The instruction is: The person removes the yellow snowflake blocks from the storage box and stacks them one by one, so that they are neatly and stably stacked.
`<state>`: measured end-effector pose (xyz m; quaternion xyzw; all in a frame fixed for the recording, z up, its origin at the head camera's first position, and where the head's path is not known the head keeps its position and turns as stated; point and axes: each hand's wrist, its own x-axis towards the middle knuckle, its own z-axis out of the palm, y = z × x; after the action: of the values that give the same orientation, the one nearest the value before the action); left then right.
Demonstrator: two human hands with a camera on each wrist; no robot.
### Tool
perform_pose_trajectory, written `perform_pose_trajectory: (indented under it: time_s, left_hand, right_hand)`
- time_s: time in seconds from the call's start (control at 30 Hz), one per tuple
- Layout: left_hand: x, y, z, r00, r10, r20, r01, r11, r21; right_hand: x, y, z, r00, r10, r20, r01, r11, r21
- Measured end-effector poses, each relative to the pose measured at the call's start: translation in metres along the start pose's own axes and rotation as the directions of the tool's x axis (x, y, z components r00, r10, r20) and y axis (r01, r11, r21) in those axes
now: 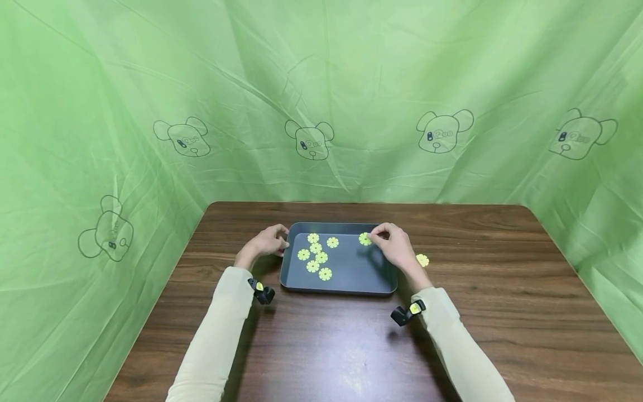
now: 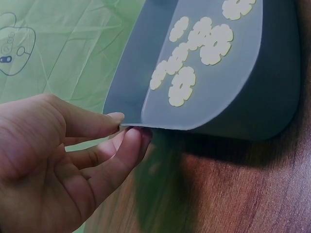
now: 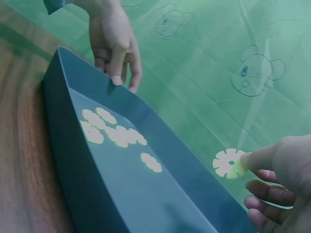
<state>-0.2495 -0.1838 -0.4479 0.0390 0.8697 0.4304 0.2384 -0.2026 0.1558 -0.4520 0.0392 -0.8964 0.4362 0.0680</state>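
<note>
A dark grey rectangular tray [image 1: 351, 273] rests on the wooden table. My left hand [image 1: 268, 241] pinches the tray's left rim between thumb and fingers, as the left wrist view shows closely. My right hand [image 1: 396, 245] is above the tray's right part, pinching a yellow notched plastic disc [image 3: 225, 163] by its edge. Several more such yellow discs [image 1: 325, 274] lie flat inside the tray, mostly in its left half, some of them touching or overlapping. Another yellow disc [image 1: 422, 260] lies on the table, right of the tray and beside my right wrist.
The brown wooden table [image 1: 502, 290] extends on all sides of the tray. Green curtains [image 1: 372, 67] printed with bear heads hang behind and to both sides of it. A small black camera [image 1: 402, 316] is strapped on each wrist.
</note>
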Motion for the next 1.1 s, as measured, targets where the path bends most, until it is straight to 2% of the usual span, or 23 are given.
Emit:
perform_pose_trajectory:
  time_s: [0.17,0.7,1.1]
  left_hand:
    - [0.000,0.000,0.000,1.000,-0.003,-0.002,0.003,1.000,0.001]
    - [0.004,-0.004,0.000,1.000,0.006,-0.002,-0.006,1.000,0.005]
    - [0.003,-0.003,0.000,1.000,0.014,0.004,-0.014,1.000,0.022]
  right_hand:
    - [0.000,0.004,-0.012,1.000,0.007,-0.020,-0.007,1.000,-0.005]
    - [-0.011,0.022,-0.045,0.992,0.100,-0.080,-0.100,0.995,0.011]
    - [-0.022,0.037,-0.065,0.985,0.152,-0.076,-0.154,0.988,-0.013]
